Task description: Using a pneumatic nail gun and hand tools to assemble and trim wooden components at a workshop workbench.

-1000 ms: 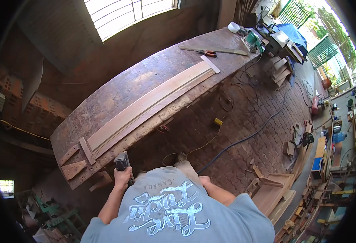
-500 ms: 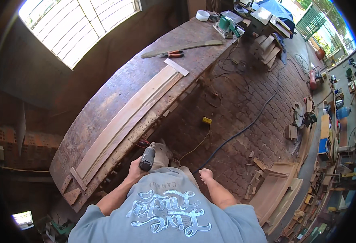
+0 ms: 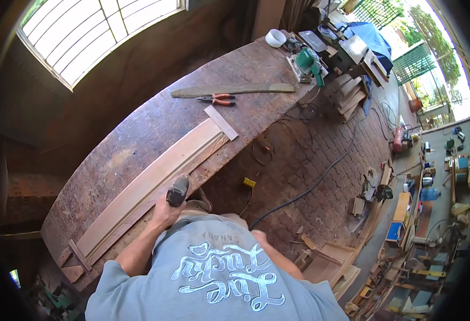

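a long workbench [image 3: 104, 168] with a mottled, worn reddish-brown top runs from near left to far right, and lengthwise along its right edge lies a long pale wooden panel [image 3: 150, 174], with a short wooden strip [image 3: 222, 123] across its far end and another strip [image 3: 80, 255] across its near end. wood offcuts [image 3: 73, 274] rest at the near left corner. farther along, orange-handled pliers [image 3: 224, 100] lie just beside a flat grey-brown board [image 3: 237, 89], and at the far right end sit a round white container [image 3: 275, 37] and a green power tool [image 3: 306, 62].
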A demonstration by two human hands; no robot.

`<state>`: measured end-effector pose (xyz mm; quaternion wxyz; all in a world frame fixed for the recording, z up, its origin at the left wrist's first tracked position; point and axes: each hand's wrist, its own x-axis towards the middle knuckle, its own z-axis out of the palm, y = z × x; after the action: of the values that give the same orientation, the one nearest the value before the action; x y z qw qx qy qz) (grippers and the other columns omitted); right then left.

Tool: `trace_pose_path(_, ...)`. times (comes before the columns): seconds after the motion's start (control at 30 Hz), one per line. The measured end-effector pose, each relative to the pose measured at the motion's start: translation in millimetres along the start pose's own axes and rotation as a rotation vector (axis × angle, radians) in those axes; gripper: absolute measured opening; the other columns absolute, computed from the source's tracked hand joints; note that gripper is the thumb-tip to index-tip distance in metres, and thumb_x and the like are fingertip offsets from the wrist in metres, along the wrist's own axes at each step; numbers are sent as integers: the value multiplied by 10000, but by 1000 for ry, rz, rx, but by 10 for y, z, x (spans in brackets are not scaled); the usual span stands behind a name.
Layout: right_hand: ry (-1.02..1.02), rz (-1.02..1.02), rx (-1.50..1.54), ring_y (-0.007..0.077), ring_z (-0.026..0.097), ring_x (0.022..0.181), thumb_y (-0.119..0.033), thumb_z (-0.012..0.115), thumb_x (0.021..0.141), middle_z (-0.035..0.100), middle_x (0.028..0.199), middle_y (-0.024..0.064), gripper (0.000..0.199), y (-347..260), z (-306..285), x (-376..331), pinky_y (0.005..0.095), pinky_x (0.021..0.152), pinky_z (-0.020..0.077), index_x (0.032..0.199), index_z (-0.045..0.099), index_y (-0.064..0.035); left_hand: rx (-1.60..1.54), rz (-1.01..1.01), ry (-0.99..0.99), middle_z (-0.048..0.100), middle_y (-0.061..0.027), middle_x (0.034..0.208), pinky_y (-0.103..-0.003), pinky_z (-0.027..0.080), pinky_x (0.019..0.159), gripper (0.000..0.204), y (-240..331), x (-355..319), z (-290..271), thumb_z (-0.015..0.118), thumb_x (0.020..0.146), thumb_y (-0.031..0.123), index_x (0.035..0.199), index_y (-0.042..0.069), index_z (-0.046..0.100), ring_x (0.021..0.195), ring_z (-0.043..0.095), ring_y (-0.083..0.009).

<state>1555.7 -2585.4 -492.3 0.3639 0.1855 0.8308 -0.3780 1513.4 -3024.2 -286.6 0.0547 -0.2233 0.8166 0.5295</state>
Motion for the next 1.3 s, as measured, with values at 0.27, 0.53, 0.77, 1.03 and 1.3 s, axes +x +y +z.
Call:
trace_pose_path(0.27,180,149,548,116,585,638,-223,693,988,692,842,17,283,-1101,-957,1053,290,558,489,1215,751,-65,161,-288,145,696,-121,804,-438,542,693,256,151,723,-236,757,867,185,1015,-17,700,746,673,-226)
trace_pose_path(0.53,96,-486,-184,316,755,1013,-265,744,912,771,1067,201,446,-2582,-987,1414,404,916,592,1281,728,-15,153,-286,472,704,-299,870,-540,545,773,256,16,1285,-130,681,845,145,1042,-19,670,834,695,-485)
trace_pose_path(0.77,-64,-997,-353,387,699,1072,-266,717,909,740,1152,189,334,-3850,-1697,2314,461,967,561,1183,744,-76,430,-301,507,679,-301,1017,-568,519,899,256,-71,1675,724,685,836,159,998,-36,647,1005,658,-499)
trace_pose_path(1.03,247,-1202,-713,403,587,1270,-234,781,862,632,1346,208,522,-5016,-2998,3884,486,1105,476,1312,653,-2,294,-439,479,612,-288,1153,-507,510,964,375,1005,1740,1378,747,846,216,1018,-97,632,1105,611,-484)
trace_pose_path(1.3,125,-1206,-922,410,576,1265,-274,847,825,625,1351,199,622,-5340,-3064,4538,534,1044,478,1381,631,-95,67,-661,248,721,-289,857,-479,556,746,352,952,1692,1821,732,848,287,877,-62,693,810,722,-400)
